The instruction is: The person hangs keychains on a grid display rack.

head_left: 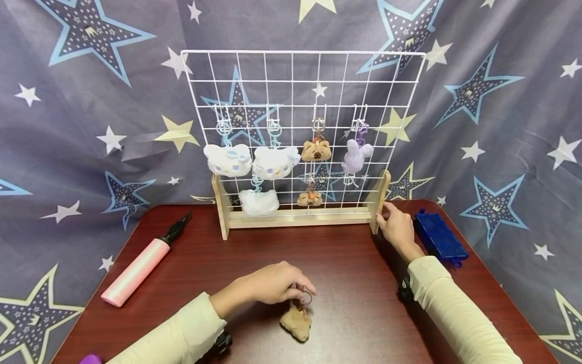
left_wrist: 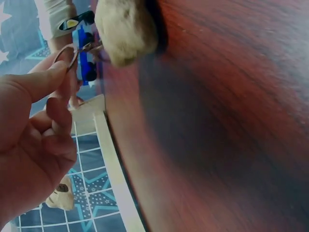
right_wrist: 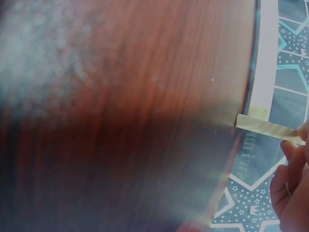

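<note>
My left hand (head_left: pixel 279 283) pinches the metal ring (left_wrist: pixel 66 57) of a brown plush keychain between thumb and forefinger. The plush (head_left: pixel 296 323) hangs from that ring just over the table, its face turned out of sight. At the back, my right hand (head_left: pixel 396 227) grips the right wooden upright (head_left: pixel 381 202) of a white wire grid rack (head_left: pixel 292 81). In the right wrist view only part of that hand (right_wrist: pixel 294 188) shows, at the wooden foot (right_wrist: pixel 265 128). Hooks on the rack carry white plush keychains (head_left: pixel 229 161), brown bear keychains (head_left: pixel 316 151) and a lilac one (head_left: pixel 356 156).
A pink and black hand pump (head_left: pixel 136 273) lies on the left of the dark red table (head_left: pixel 354 283). Beside my right forearm is a blue plastic case (head_left: pixel 441 237). Something purple (head_left: pixel 91 359) shows at the lower left edge. Star-patterned cloth (head_left: pixel 495 151) hangs behind.
</note>
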{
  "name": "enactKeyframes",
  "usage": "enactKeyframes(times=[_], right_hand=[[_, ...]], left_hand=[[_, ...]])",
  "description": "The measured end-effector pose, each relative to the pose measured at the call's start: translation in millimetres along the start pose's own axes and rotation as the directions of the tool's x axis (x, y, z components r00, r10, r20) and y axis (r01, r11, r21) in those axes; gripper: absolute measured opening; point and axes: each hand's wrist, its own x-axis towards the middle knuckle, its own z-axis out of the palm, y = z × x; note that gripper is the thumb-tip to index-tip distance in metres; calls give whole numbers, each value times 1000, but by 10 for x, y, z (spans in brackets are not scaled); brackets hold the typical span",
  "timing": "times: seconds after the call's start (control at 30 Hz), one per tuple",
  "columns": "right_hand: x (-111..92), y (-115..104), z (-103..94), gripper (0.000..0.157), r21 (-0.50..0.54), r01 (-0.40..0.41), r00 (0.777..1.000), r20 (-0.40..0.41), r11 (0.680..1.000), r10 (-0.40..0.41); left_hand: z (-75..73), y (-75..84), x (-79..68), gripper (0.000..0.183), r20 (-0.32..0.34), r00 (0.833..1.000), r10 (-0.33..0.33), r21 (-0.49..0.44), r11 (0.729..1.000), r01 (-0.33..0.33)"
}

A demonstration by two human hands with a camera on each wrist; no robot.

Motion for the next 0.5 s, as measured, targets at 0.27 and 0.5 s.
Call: enactKeyframes(times=[0.27,0.5], right_hand=[[3,5,-6,37,-6,4,1000,5,1000,-4],[4,7,4,37,-12,14,1000,10,1000,-14]], left_hand=[[-38,-42,140,24,-152,988,40,30,999,-36],[-104,-62,308,26,-215,977,4,0,1000,-4]])
